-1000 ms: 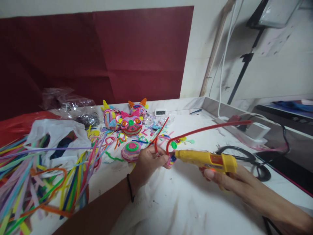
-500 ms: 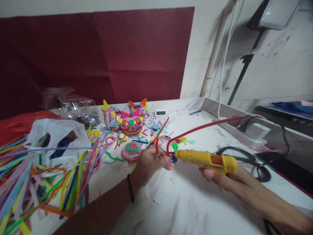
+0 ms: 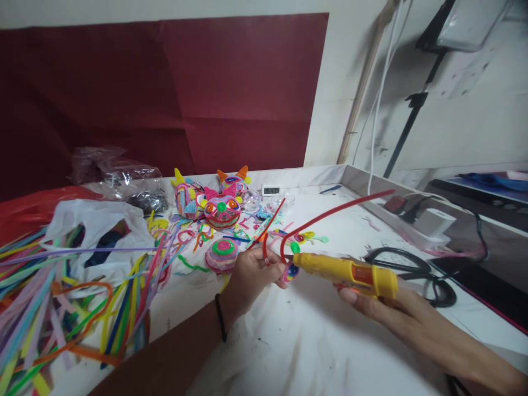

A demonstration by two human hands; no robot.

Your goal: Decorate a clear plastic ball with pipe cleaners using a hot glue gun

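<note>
My left hand (image 3: 253, 278) is closed in a pinch on a bent red pipe cleaner (image 3: 330, 212). Its long free end arcs up to the right, and another red stretch loops over the fingers. In my right hand (image 3: 383, 313) is a yellow hot glue gun (image 3: 330, 268). The gun's nozzle is at the pipe cleaner, just right of my left fingertips; whether they touch I cannot tell. Partly hidden behind the fingertips and nozzle is a colourful piece (image 3: 293, 271) with pink and blue parts. A pink and green domed disc (image 3: 223, 254) lies left of my left hand.
Loose pipe cleaners (image 3: 53, 308) in many colours cover the left side, beside a white plastic bag (image 3: 99, 225). Several decorated animal heads (image 3: 223, 212) stand at the back near a small digital clock (image 3: 271, 190). Black cable (image 3: 437, 289) and a power strip (image 3: 429, 234) lie right.
The free end of the red pipe cleaner has swung slightly left and down. The glue gun has shifted a little left; my left hand has stayed in place.
</note>
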